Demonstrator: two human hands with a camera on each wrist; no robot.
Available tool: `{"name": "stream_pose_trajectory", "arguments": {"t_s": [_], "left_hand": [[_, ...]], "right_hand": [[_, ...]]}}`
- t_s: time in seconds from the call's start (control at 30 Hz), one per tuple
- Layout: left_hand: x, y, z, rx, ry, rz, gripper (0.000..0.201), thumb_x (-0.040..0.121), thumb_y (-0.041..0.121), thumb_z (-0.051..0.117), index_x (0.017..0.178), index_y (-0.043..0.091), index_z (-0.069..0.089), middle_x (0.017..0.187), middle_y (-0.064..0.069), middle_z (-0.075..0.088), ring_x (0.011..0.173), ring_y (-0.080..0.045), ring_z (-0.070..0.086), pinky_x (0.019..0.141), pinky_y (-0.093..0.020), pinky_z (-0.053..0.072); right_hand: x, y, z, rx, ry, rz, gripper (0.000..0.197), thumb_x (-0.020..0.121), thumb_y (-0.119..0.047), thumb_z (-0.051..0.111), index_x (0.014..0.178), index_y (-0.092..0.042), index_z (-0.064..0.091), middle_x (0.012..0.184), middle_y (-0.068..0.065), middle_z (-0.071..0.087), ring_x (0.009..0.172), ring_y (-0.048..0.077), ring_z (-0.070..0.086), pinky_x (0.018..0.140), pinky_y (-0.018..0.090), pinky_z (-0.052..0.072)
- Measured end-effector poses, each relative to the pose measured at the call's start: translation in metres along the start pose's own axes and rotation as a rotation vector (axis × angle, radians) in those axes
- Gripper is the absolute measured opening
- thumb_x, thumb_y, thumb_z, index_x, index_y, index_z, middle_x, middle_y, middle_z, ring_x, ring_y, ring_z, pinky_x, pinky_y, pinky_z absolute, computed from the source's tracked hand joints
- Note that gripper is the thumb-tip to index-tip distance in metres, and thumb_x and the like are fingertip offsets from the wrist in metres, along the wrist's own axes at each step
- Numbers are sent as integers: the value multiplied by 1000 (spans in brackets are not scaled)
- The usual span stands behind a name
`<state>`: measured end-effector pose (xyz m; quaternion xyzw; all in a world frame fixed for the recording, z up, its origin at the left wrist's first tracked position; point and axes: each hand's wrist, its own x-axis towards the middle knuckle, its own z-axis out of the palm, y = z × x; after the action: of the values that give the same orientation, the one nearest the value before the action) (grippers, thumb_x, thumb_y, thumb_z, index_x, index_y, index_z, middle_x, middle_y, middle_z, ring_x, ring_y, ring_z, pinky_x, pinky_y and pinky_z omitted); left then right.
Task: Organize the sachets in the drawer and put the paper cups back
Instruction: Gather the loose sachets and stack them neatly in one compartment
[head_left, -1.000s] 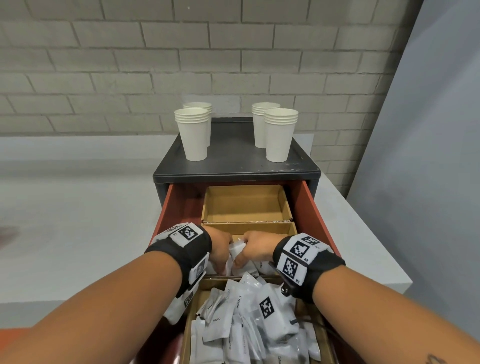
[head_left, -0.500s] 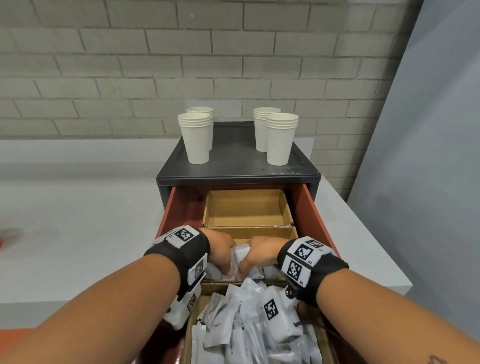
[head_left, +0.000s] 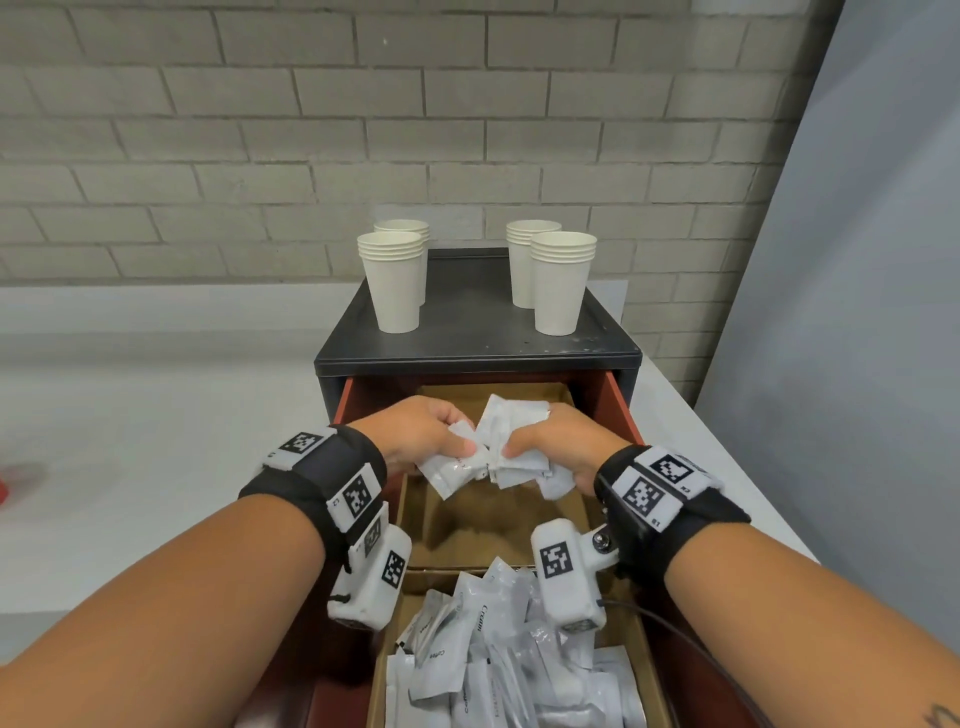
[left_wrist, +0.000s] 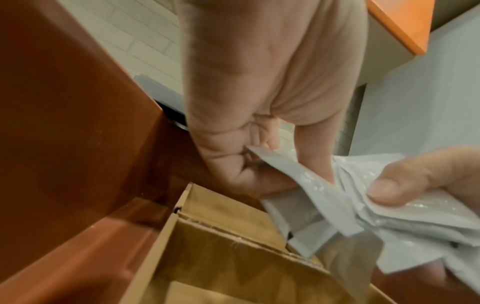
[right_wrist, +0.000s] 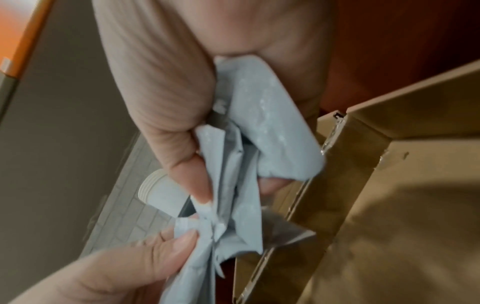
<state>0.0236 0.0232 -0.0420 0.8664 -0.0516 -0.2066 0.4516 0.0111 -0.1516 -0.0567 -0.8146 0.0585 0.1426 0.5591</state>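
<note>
Sachets: your left hand (head_left: 426, 439) and right hand (head_left: 558, 447) both clench one white bundle (head_left: 498, 447).
Change: a second ago you dug low in the middle cardboard box (head_left: 441, 525); now the bundle is lifted above it.
Meaning: that box looks emptied, ready for sorting.
Beyond the box: paper cups (head_left: 392, 280) wait on the cabinet top (head_left: 467, 332).

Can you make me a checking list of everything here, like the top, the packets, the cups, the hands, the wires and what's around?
Surface: white counter, bare where seen.
Job's things: bunch of sachets held above the middle box; more sachets piled in the near box; four cup stacks on the cabinet; drawer open.
Clutter: red thing at left edge, unclear.
Hands: left hand and right hand both grip the bunch.
Cables: one black cable from right wrist.
Surroundings: brick wall, grey panel.
</note>
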Motion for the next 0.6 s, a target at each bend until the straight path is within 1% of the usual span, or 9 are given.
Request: {"name": "stream_pose_trajectory", "arguments": {"t_s": [0.07, 0.1, 0.17, 0.2, 0.27, 0.33, 0.4, 0.5, 0.6], "left_hand": [[0, 1, -2, -86, 30, 5, 9, 88, 11, 63, 93, 19, 61, 96, -5, 64, 84, -17, 61, 65, -23, 49], [0, 1, -3, -123, 41, 7, 11, 88, 12, 63, 95, 20, 60, 100, -5, 64, 87, -18, 62, 67, -23, 50], [-1, 3, -5, -197, 42, 11, 19, 89, 12, 62, 104, 23, 58, 111, -6, 63, 97, -21, 63, 75, -27, 53], [0, 3, -6, -229, 36, 13, 23, 89, 11, 62, 108, 24, 57, 115, -6, 62, 102, -22, 62, 80, -30, 53], [0, 4, -7, -262, 26, 23, 27, 90, 12, 60, 113, 25, 55, 119, -5, 62, 106, -22, 62, 88, -34, 52], [-2, 4, -6, -260, 23, 29, 25, 91, 13, 59, 114, 24, 57, 118, -4, 62, 106, -22, 61, 88, -34, 51], [-4, 5, -3, -275, 15, 22, 20, 92, 14, 57, 109, 23, 59, 117, -4, 63, 105, -21, 61, 86, -32, 51], [-6, 5, 1, -370, -20, 1, 15, 93, 12, 55, 103, 20, 61, 113, -5, 64, 100, -20, 62, 85, -33, 52], [-5, 7, 7, -408, -18, -14, 15, 93, 12, 55, 105, 16, 62, 109, -6, 66, 93, -18, 63, 81, -32, 53]], "right_hand": [[1, -1, -6, 80, 44, 9, 29, 75, -9, 69, 102, -10, 60, 97, 13, 63, 97, 31, 62, 71, 35, 51], [2, -2, -9, 118, 79, 24, 29, 77, -8, 68, 104, -10, 58, 99, 13, 63, 99, 31, 61, 73, 37, 52], [2, -3, -13, 162, 147, 52, 36, 79, -9, 68, 113, -8, 56, 110, 15, 62, 104, 31, 60, 91, 44, 51], [4, -2, -15, 176, 181, 62, 39, 80, -10, 68, 116, -7, 54, 113, 15, 62, 106, 31, 60, 95, 45, 49], [3, -2, -18, 195, 232, 79, 42, 82, -11, 67, 121, -9, 51, 113, 13, 59, 105, 29, 58, 95, 40, 49], [1, -2, -17, 201, 245, 93, 45, 83, -10, 67, 124, -11, 49, 115, 12, 58, 104, 28, 58, 90, 38, 50], [-3, -2, -14, 223, 195, 102, 41, 84, -10, 67, 122, -9, 50, 113, 12, 60, 97, 26, 61, 82, 37, 53], [-6, -4, -8, 416, 80, 88, 24, 88, -8, 60, 113, -9, 58, 115, 16, 64, 95, 27, 63, 76, 35, 52], [-9, -8, -4, 568, 11, 94, 11, 93, -12, 51, 101, -10, 57, 102, 14, 65, 84, 24, 63, 70, 34, 51]]}}
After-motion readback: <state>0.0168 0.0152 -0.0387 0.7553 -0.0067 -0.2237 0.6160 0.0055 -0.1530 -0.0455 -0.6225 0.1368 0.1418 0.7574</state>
